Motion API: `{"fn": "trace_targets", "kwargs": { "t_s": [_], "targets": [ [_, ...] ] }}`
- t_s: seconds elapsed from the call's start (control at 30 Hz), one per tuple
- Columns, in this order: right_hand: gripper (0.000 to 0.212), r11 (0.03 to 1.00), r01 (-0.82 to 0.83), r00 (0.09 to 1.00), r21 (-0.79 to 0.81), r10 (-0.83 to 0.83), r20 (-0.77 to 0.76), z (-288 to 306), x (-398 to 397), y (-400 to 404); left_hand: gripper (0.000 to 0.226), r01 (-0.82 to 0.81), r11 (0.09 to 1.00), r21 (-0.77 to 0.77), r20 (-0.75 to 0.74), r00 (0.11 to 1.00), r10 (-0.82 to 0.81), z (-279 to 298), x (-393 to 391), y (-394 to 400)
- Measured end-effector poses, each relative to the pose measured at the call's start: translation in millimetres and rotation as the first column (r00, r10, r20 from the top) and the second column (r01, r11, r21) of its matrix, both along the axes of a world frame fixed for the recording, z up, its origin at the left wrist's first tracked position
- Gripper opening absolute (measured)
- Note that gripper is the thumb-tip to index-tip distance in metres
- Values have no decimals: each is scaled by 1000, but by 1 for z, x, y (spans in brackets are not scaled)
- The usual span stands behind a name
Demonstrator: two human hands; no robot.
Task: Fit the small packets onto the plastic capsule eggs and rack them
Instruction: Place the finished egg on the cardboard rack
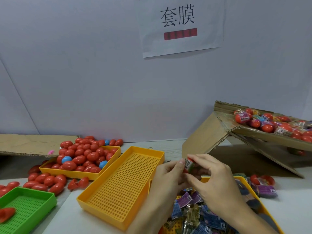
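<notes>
Head view: at 5 o'clock, left hand (166, 173) and right hand (214, 181) meeting over the desk (67, 215), both pinching one red capsule egg (188, 165) with a printed packet (187, 162) wrapped on it, thumbs and fingertips curled round it, each grip closed on the egg. Below the hands, a yellow tray (244, 181) heaped with loose packets (194, 215) in purple, blue and gold. Just left, at 6 o'clock, a bare perforated yellow tray (121, 188). At 8 o'clock, another yellow tray (109, 164) piled with red and a few blue eggs (81, 157), more spilled beside it. At 7 o'clock, a green tray (27, 210). At 3 o'clock, a tilted cardboard box (219, 132) holding wrapped eggs (270, 124). On the wall at 12 o'clock, a paper sign (182, 27).
</notes>
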State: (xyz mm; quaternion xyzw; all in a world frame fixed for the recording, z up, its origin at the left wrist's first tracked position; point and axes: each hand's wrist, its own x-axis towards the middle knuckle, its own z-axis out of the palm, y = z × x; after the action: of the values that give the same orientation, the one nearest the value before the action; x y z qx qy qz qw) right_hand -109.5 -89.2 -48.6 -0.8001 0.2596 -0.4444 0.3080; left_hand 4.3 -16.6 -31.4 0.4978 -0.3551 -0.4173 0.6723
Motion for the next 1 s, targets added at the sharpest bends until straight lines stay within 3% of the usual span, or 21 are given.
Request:
{"fn": "trace_targets", "kwargs": {
  "t_s": [0.13,0.23,0.37,0.6,0.8,1.0],
  "targets": [
    [52,1000,3,1000,2,-3,-11,0,0,0,41,-34,999,43,47,998,32,1,-1,0],
    [54,1000,-1,1000,-14,0,-23,1,0,1,28,-98,993,67,161,983,86,2,-3,0],
    [55,999,2,999,-40,-4,-35,1,0,2,9,-190,981,29,457,876,156,-1,1,2],
    [56,999,10,999,-34,-11,-53,-1,0,1,10,-279,959,-42,614,750,245,-3,0,2],
    [55,1000,-3,999,-30,2,-48,1,-1,2,14,-309,949,-54,599,751,279,-1,-1,2],
    [56,999,-6,1000,-47,7,16,4,-2,4,10,-233,972,-16,325,918,225,3,-1,2]
  ]
}}
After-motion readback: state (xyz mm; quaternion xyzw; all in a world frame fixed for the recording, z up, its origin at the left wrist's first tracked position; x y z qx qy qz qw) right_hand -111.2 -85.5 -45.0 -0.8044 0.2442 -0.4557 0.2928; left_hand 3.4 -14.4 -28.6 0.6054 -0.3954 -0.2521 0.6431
